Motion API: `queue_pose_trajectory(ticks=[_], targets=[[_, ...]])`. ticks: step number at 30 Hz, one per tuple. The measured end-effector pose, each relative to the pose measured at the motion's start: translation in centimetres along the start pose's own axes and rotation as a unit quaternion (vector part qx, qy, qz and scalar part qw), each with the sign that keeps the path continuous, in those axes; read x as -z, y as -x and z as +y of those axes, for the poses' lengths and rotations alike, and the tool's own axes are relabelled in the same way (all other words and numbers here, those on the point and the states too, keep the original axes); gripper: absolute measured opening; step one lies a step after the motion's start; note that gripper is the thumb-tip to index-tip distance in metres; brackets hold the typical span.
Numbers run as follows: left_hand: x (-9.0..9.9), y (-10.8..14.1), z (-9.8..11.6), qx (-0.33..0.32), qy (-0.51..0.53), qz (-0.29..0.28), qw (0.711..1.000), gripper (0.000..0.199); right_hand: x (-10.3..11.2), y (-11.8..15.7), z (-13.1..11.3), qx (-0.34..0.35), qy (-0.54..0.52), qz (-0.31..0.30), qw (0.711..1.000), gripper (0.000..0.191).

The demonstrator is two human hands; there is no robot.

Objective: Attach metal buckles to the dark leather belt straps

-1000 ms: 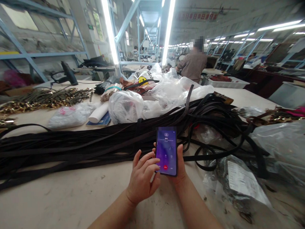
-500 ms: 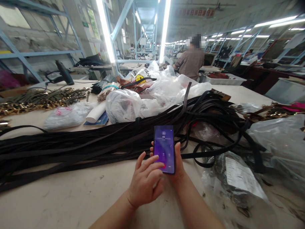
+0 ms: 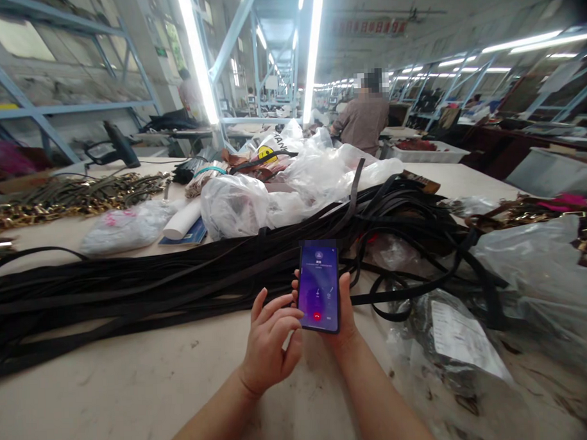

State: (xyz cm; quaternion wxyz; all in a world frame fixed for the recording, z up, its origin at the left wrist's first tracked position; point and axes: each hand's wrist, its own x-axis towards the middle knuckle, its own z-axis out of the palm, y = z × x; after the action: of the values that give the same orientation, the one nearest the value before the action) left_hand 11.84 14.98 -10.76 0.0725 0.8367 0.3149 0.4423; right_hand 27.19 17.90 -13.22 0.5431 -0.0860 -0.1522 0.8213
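Right hand clasps 1 phone by its side edges, probably best hold; likely light, stiff, slick, fragile. Left hand loosely spread, near-left corner.

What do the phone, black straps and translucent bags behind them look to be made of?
Phone in the right hand: probably glass-fronted and smooth, judging by its flat, lit face; casing material unclear.
Black straps: perhaps leather or synthetic; mostly matte, flat, bending into loops.
Translucent bags: likely thin plastic film, glossy, with crinkles and highlights.
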Motion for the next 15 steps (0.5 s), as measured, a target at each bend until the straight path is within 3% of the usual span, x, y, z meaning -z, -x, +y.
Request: queue_pose_trajectory(ticks=[9, 15], targets=[[-1.2, 0.6, -2.5, 0.124, 0.032, 0.069, 0.989, 0.011, -0.1, 0.1, -0.1, -0.006, 0.034, 0.006, 0.999, 0.079], [-2.1, 1.4, -4.1, 0.270, 0.045, 0.116, 0.955, 0.023, -1.1, 2.1, 1.6, 0.012, 0.065, 0.073, 0.995, 0.071]])
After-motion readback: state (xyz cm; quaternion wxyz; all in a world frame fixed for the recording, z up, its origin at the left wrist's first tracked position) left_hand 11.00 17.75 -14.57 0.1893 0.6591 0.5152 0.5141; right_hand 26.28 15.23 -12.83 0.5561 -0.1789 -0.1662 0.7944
